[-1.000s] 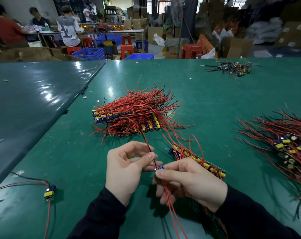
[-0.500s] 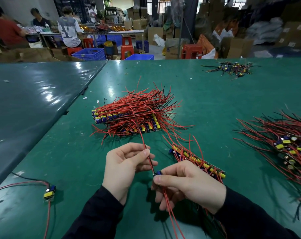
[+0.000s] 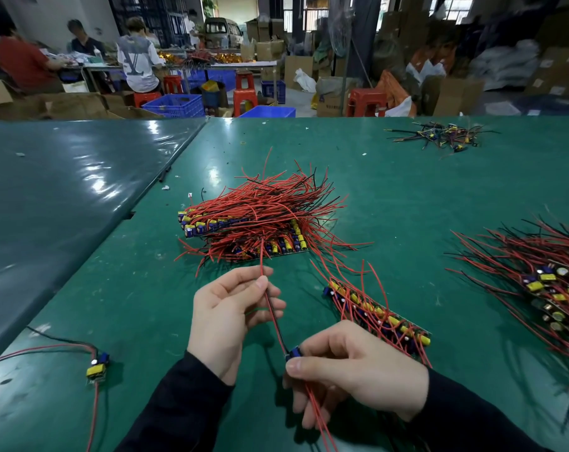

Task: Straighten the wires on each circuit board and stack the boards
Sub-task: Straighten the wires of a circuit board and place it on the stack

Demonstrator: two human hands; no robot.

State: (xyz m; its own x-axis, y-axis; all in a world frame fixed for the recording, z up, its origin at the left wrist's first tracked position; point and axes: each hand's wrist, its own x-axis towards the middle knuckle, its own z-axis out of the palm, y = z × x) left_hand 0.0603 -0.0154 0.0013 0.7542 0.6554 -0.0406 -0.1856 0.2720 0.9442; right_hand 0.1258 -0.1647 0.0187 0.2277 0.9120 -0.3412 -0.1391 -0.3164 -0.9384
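Straightening now: my right hand (image 3: 358, 370) pinches the board (image 3: 292, 353) low over the table (image 3: 407, 197), my left hand (image 3: 231, 318) pinches its wires (image 3: 271, 305) taut. Next, I reckon, onto the stack (image 3: 257, 223).

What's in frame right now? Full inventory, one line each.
held board: one, blue part showing, in right hand
held wires: red and black, running from held board up through left hand
big stack: one, red wires, yellow and blue parts, centre of table
short row: one, same colours, beside right hand
loose pile: one, red and black wires, right edge
far pile: one, dark wires, far right
lone board: one, yellow and blue, near left
table: green
left hand: pinches held wires
right hand: grips held board
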